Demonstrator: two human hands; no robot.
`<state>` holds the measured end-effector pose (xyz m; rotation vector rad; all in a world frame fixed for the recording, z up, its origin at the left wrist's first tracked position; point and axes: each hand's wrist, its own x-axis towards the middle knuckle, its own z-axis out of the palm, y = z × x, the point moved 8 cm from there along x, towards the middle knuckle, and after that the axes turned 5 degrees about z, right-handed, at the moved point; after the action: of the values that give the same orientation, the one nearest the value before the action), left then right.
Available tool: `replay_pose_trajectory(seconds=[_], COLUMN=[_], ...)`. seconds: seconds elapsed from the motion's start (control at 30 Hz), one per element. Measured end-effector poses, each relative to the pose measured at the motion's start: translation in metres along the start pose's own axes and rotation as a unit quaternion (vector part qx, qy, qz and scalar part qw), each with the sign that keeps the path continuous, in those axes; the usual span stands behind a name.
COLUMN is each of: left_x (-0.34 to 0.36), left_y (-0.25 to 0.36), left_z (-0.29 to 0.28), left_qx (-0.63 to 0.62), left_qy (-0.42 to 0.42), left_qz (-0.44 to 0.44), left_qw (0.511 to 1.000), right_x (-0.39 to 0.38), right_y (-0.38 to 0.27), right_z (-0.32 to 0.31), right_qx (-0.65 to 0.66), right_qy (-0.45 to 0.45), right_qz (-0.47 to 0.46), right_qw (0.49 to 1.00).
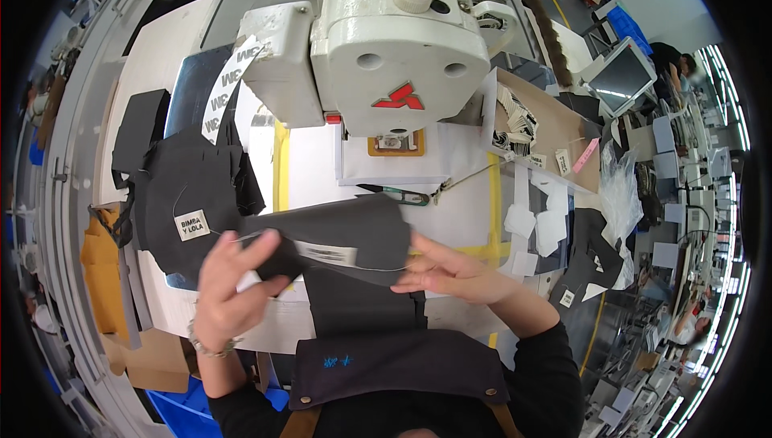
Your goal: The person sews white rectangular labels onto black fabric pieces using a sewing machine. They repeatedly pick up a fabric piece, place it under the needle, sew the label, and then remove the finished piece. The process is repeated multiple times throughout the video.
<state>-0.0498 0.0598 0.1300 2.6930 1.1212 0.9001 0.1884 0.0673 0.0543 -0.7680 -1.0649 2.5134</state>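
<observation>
A black fabric piece [354, 221] with a pale woven label [326, 255] hangs tilted in front of me. My left hand [233, 285] is closed on its left end, where the cloth is folded over between thumb and fingers. At the right edge, my right hand [450, 269] has its fingers stretched out and apart, touching the cloth. A thin pale thread runs across the piece toward the right fingertips. Below lies another black fabric piece [366, 305] at the table's front edge. Green-handled thread snips [394, 194] lie just beyond the held cloth.
A white sewing machine [398, 44] stands ahead, its orange-framed plate [396, 143] beneath. To the left sits a stack of black pieces [177, 189], the top one bearing a square label [191, 226]. A cardboard tray [555, 120] of labels is at right; a blue bin [189, 406] is low left.
</observation>
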Motion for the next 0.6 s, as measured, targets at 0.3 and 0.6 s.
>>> replay_pose_trajectory(seconds=[0.3,0.6], left_x=[-0.122,-0.084], left_y=[-0.121,-0.098], left_z=[-0.074,-0.040], left_qx=[0.163,0.334], left_qy=[0.015,0.022], left_qz=[-0.349,-0.240], left_qw=[0.923,0.911], right_x=[-0.019,-0.135], right_y=[0.056,0.009], right_z=[-0.016,-0.104], right_qx=[-0.170,-0.488], right_qy=[-0.036,0.467], right_qz=[0.108,0.021], right_qw=[0.979,0.737])
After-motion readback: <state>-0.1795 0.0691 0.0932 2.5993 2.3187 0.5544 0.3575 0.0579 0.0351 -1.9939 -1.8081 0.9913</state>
